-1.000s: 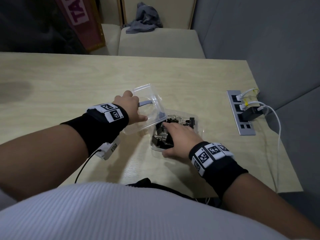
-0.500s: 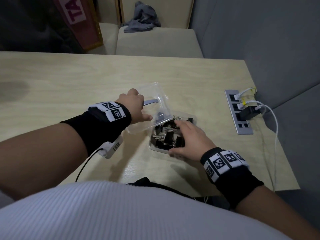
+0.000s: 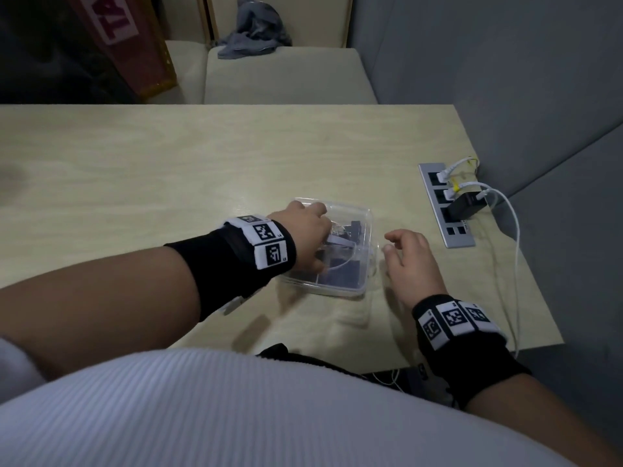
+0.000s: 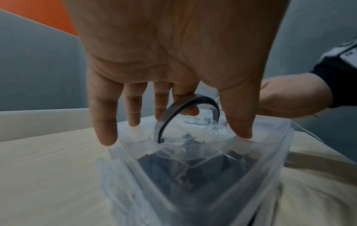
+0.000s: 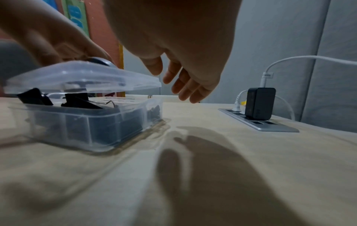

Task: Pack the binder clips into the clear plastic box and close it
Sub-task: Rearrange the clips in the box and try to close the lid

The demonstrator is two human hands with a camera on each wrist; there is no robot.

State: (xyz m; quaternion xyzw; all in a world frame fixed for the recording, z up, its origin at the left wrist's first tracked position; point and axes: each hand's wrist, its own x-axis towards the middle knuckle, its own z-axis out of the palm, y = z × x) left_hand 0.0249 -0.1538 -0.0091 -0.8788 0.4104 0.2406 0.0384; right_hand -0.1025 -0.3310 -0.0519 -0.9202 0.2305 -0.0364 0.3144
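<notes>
Box (image 3: pixel 337 286) of clear plastic, near-square with no clear long axis, sits on the table (image 3: pixel 202 163), full of black clips (image 5: pixel 77 97). Its lid (image 5: pixel 83 76) lies roughly level, propped off the rim. Left hand (image 3: pixel 303 230) presses straight fingertips on the lid; right hand (image 3: pixel 411 257) hovers just beside, relaxed and empty.

The clear plastic box (image 5: pixel 92 128) stands upright, packed with black binder clips (image 5: pixel 81 100), a few poking above its rim. Its clear lid (image 5: pixel 83 76), which has a grey arched handle (image 4: pixel 161 122), lies over the box slightly tilted. It is apparently not snapped down, with a gap along the right side.
</notes>
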